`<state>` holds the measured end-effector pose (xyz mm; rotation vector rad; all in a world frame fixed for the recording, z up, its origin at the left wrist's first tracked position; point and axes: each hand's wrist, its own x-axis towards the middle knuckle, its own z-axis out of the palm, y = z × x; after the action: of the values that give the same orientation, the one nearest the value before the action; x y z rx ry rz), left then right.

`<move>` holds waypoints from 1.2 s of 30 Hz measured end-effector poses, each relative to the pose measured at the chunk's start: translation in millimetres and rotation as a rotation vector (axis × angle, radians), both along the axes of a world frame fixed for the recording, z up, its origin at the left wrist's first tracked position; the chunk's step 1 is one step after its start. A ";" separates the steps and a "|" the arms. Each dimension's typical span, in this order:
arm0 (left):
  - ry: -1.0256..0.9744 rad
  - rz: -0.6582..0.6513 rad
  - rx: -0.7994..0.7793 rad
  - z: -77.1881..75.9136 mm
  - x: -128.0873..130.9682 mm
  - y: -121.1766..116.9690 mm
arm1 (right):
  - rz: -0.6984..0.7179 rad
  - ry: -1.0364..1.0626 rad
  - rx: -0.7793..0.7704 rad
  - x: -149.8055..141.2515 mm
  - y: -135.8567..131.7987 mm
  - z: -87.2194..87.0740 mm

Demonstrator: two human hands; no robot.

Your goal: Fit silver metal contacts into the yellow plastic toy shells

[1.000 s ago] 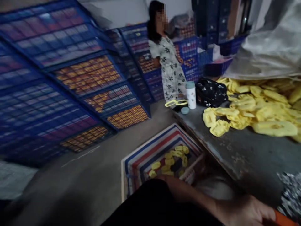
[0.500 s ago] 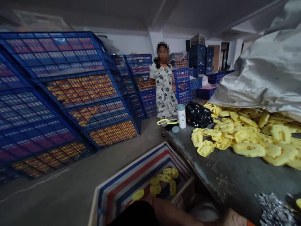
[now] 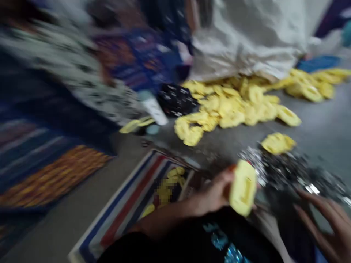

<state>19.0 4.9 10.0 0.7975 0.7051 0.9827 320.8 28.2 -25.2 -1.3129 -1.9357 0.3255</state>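
Note:
My left hand (image 3: 216, 191) is closed around a yellow oblong piece (image 3: 243, 188) with a slot in its face, held upright above the near table edge. A bit of orange shows behind its fingers; what it belongs to is hidden. My right hand (image 3: 326, 219), at the right edge, has its fingers apart and holds nothing that shows. It is close to a heap of small shiny metal pieces (image 3: 290, 171), blurred. Another yellow piece (image 3: 278, 143) lies at the far side of that heap.
Yellow pieces pile up (image 3: 233, 106) below a silvery sheet (image 3: 246, 40). A black patterned bag (image 3: 177, 99) and white bottle (image 3: 155, 107) stand at the table's left corner. A striped-lined box (image 3: 131, 199) holds yellow pieces. A person (image 3: 82, 73) stands beyond, near blue crates (image 3: 55, 160).
The view has swung right and tilted. My left hand, earlier at the lower edge with something orange, now holds up a yellow piece. My right hand has come into view.

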 end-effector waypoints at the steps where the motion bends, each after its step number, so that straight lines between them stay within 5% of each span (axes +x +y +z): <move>1: -0.076 0.002 -0.077 -0.3 -0.5 -2.8 | -0.018 -0.116 0.028 16.3 -11.0 -1.7; 6: -0.108 0.100 -0.240 2.8 -15.2 3.6 | -0.198 -0.428 0.077 32.2 -28.4 -9.3; 14: -0.101 0.041 -0.249 7.7 -15.3 -10.3 | -0.089 -0.287 0.043 -6.4 -14.7 9.4; 20: -0.157 0.026 -0.205 -0.8 -19.7 -6.0 | -0.009 -0.452 0.138 -29.8 -3.5 9.6; 36: -0.115 0.174 -0.181 3.1 -15.8 -5.4 | -0.081 -0.285 0.099 -9.2 -13.6 12.0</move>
<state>3.2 -0.5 13.1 0.5237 0.7614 1.0950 311.6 14.6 -13.2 -1.4286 -2.0950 0.0009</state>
